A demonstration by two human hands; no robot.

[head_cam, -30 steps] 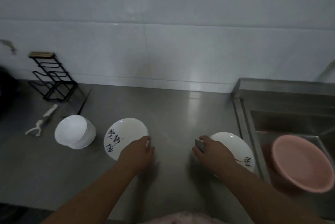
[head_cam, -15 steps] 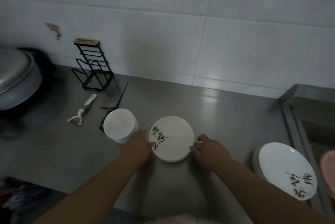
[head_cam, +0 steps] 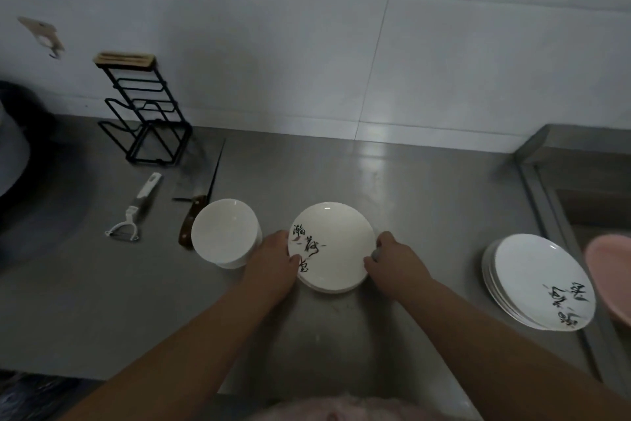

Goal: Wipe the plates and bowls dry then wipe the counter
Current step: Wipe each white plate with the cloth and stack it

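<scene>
**A:** What were the hands doing?

**B:** Both were at the small stack of plates (head_cam: pixel 333 246) in the middle of the steel worktop (head_cam: pixel 426 202). The left hand (head_cam: pixel 273 262) gripped its left rim, thumb lying over the top plate beside the black brush lettering. The right hand (head_cam: pixel 392 262) held the right rim with fingers curled, and a small grey thing, too little of it visible to name, showed between those fingers and the rim.

**A:** How many of each thing were there?

**B:** Two stacks of plates: the held one, and a larger stack (head_cam: pixel 539 284) well to the right, near the sink edge. How many plates were in each I could not tell. One stack of white bowls (head_cam: pixel 223 233) stood just left of the left hand. Also one peeler (head_cam: pixel 136 209), one knife (head_cam: pixel 196 212), one black wire rack (head_cam: pixel 143 113) by the wall, and part of a pink basin (head_cam: pixel 611 274) at the right edge.

**A:** How did the plates look?

**B:** White, round and shallow, with black calligraphy near one edge.
</scene>
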